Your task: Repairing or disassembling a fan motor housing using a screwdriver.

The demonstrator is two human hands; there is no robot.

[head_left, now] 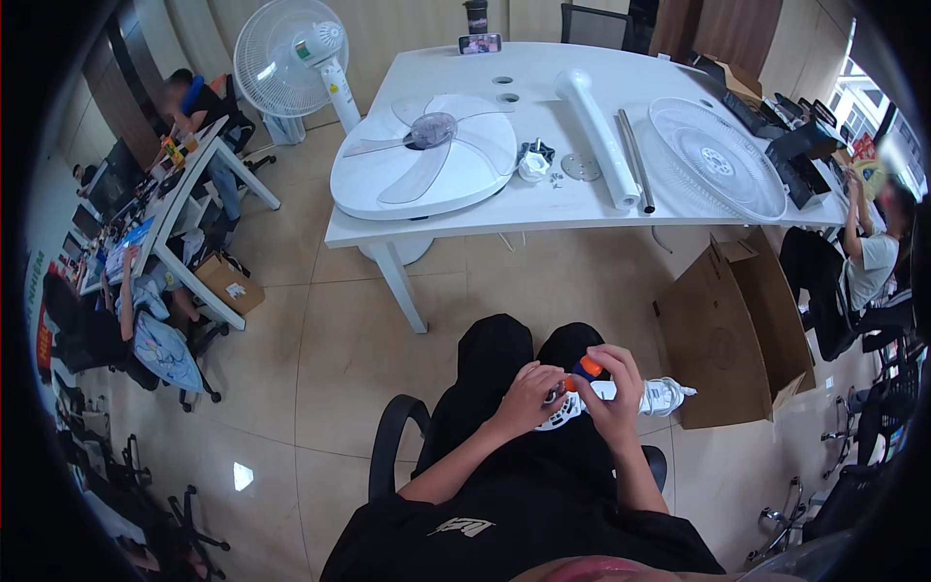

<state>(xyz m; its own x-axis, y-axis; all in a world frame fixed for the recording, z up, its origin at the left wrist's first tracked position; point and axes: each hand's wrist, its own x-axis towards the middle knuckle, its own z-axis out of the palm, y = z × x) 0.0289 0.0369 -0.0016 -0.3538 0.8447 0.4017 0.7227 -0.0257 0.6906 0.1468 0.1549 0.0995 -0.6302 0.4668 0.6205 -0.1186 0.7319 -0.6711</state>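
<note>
- Open brown box [713, 335]; can't tell what's inside.
- White fan part [561, 418] lies left-to-right on lap [493, 364].
- Left hand [529, 396] bends over it; can't tell its grip.
- Right hand [618, 396] pinches orange-and-blue tool [588, 367].

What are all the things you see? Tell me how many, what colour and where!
Table: 1, white, ahead
Round base: 1, white, table's left
Fan blade: 1, see-through, on that base
Pole: 1, white, mid-table
Grille: at least 1, white, table's right
Phone: 1, dark-edged, table's far edge
Standing fan: 1, white, behind table's left
Large box: 1, brown, floor, right
Other people: several, mixed clothes, both sides
Far-desk clutter: uncountable, mixed colours, left
Fan part: 1, white, over lap
Screwdriver: 1, orange and blue, in right hand
Hands: 2, bare, above lap
Legs: 2, black trousers, below table
</note>
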